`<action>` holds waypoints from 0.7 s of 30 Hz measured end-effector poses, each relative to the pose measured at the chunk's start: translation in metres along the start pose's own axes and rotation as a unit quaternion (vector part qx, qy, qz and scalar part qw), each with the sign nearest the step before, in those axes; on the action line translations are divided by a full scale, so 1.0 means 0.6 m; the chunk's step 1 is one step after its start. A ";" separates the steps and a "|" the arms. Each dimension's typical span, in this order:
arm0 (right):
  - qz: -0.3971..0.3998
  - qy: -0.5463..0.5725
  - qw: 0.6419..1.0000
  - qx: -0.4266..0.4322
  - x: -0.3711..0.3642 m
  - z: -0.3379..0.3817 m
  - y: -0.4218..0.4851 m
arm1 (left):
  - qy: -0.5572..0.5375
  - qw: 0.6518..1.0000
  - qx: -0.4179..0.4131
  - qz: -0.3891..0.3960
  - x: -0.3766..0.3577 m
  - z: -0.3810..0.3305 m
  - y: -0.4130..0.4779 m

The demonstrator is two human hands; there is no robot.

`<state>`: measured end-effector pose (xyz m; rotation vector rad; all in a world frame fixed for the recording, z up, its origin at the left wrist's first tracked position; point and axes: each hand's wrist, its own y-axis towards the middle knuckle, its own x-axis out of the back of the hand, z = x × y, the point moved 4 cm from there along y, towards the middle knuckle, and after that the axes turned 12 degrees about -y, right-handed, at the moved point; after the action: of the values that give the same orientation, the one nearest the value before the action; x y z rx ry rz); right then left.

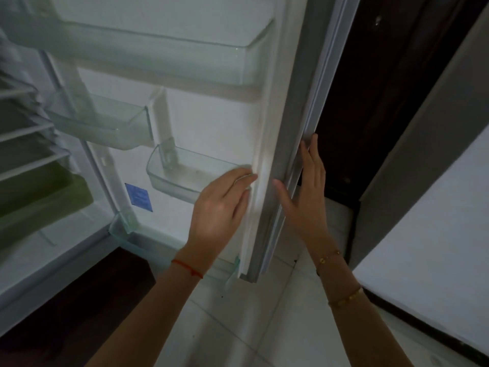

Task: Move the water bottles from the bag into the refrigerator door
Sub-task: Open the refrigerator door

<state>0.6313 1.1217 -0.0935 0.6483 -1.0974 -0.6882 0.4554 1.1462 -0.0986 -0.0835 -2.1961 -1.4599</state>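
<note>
White floor tiles [238,327] below, two empty flat hands, left hand [219,205] and right hand [307,192], flank one refrigerator door [280,154].

The picture is dim and a bit grey. The most light falls on the inside of the refrigerator door [211,123], which looks pale. The gap on the right is very dark. Straight lines bend near the edges. Everything looks soft and blurry, most of all the top shelf [158,56].
</note>
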 end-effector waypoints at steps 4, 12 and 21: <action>0.014 0.029 0.999 0.013 -0.020 -0.037 0.032 | 0.017 1.000 0.017 0.005 -0.040 0.012 0.025; 0.022 0.032 0.999 0.026 -0.057 -0.100 0.091 | 0.105 0.993 -0.005 0.053 -0.094 0.037 0.072; 0.034 0.020 0.999 0.031 -0.119 -0.164 0.159 | 0.215 0.970 0.066 0.089 -0.145 0.087 0.093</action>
<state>0.7188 1.2487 -0.0928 0.6728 -1.1027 -0.5829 0.5301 1.2346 -0.1047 0.0746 -1.8712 -1.1081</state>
